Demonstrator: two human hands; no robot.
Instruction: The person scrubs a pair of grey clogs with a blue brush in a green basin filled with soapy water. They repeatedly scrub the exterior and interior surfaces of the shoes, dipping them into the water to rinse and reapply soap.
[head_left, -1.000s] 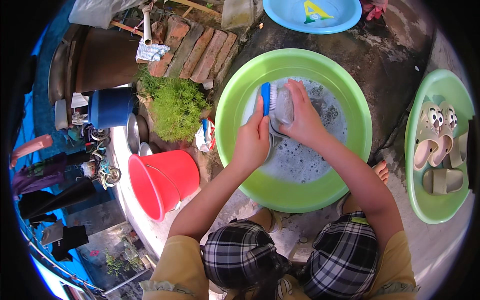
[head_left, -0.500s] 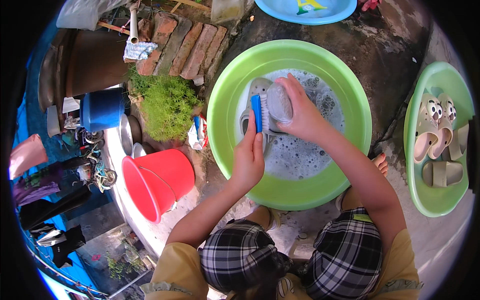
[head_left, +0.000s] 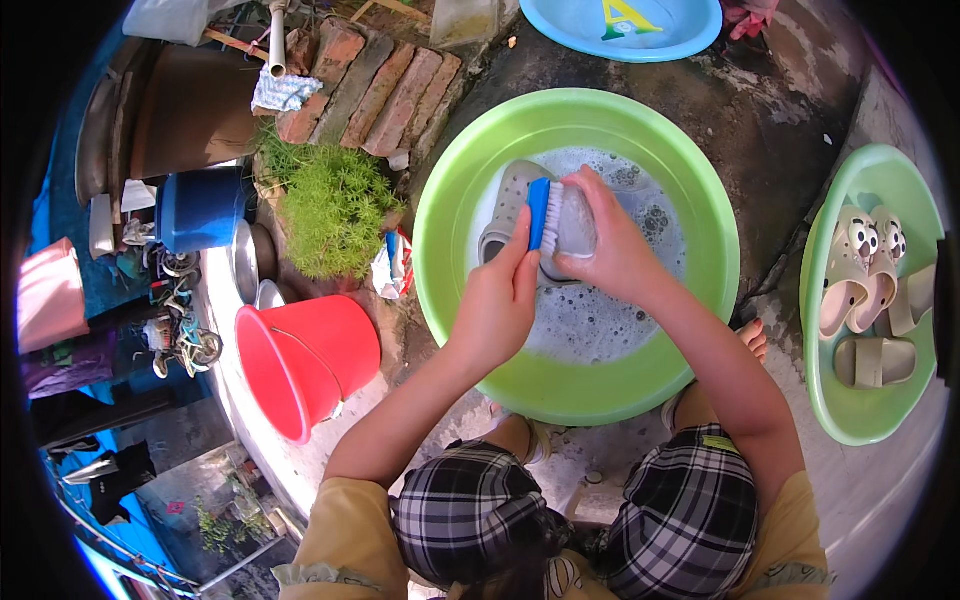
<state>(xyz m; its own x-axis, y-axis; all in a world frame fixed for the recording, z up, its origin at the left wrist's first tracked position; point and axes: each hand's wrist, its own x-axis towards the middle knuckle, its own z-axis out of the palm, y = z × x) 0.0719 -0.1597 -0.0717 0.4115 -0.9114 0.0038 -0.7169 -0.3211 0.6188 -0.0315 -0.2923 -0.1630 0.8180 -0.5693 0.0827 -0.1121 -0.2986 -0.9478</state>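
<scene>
A blue scrub brush [head_left: 538,212] with white bristles is gripped in my left hand [head_left: 497,300], fingers wrapped along its back. My right hand [head_left: 618,240] clasps a grey clog [head_left: 577,222], and the bristles press against its near-left side. Both are held over a large green basin [head_left: 580,395] of foamy water [head_left: 600,320]. A second grey clog [head_left: 517,188], with small holes in its upper, rests in the basin just behind the brush. My fingers and the brush partly hide the held clog.
At the right, a green tub [head_left: 868,425] holds pale clogs with cartoon eyes [head_left: 860,240] and grey slides [head_left: 875,362]. A red bucket [head_left: 310,365] stands left of the basin, beside a leafy plant [head_left: 335,215] and stacked bricks [head_left: 375,95]. A blue basin [head_left: 655,45] lies beyond.
The brush has shifted slightly right against the held clog, and the clog has turned a little in my right hand. The whole view has moved slightly.
</scene>
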